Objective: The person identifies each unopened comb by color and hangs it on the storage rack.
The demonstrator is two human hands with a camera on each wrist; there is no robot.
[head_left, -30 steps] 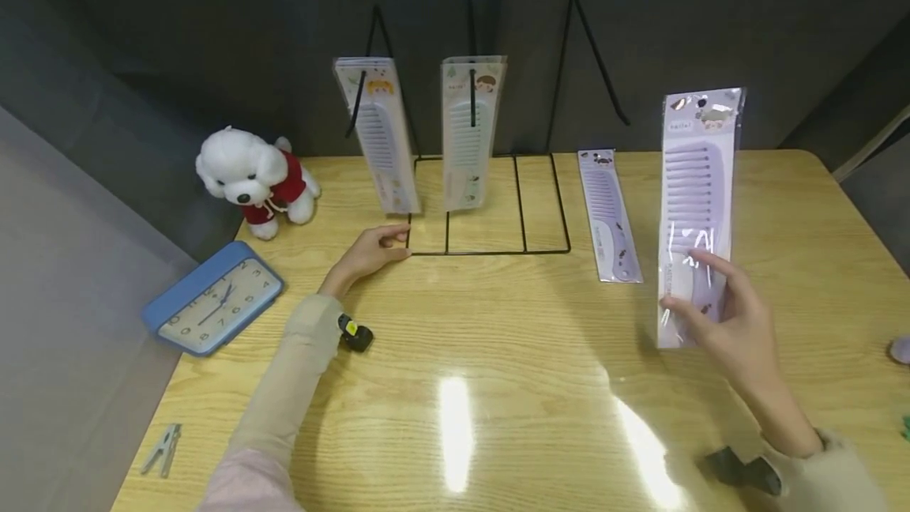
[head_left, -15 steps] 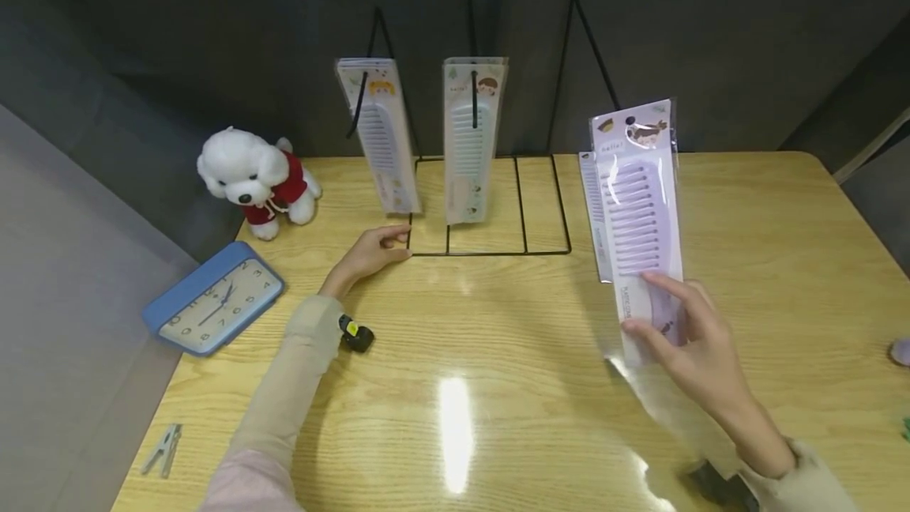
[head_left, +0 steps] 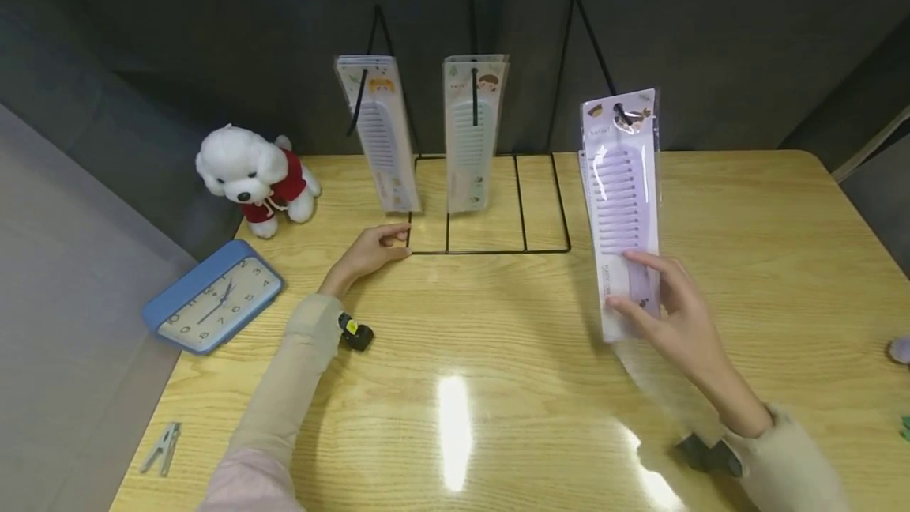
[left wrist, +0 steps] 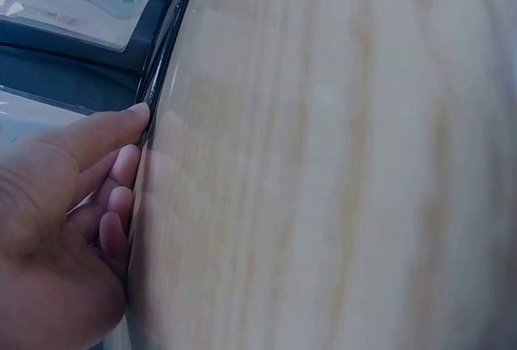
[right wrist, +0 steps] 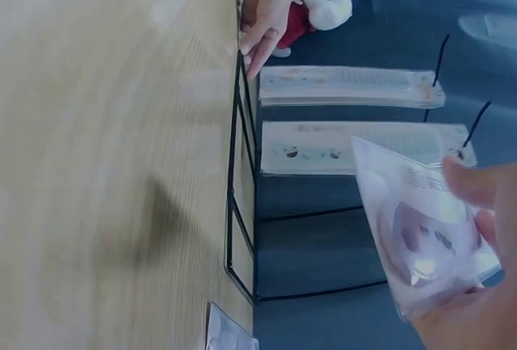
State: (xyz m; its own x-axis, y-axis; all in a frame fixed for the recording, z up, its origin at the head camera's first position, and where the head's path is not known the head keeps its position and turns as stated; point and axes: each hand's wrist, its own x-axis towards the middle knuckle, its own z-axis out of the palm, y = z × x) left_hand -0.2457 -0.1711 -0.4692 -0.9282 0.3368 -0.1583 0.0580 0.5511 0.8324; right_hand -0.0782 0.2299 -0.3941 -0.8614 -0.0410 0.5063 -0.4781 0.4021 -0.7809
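Observation:
My right hand (head_left: 678, 318) pinches the lower end of a bagged purple comb (head_left: 617, 204), thumb in front, and holds it upright at the rack's right hook (head_left: 596, 46). The dark tip of that hook shows at the hole in the comb's card. In the right wrist view the comb's clear bag (right wrist: 428, 237) catches the light. My left hand (head_left: 366, 251) grips the front left corner of the black wire rack (head_left: 490, 252); its thumb presses the wire (left wrist: 161, 59) in the left wrist view. A second bagged purple comb (right wrist: 226, 332) lies on the table, mostly hidden in the head view.
Bagged combs hang on the rack's left hook (head_left: 380, 141) and middle hook (head_left: 469, 141). A white toy dog (head_left: 242, 164) in red and a blue clock (head_left: 216, 299) stand at the left. A clothes peg (head_left: 165, 449) lies at the front left.
My right hand has carried the purple comb leftward to the right hook, whose tip now shows at the card's hole. My left hand has stayed on the rack's corner.

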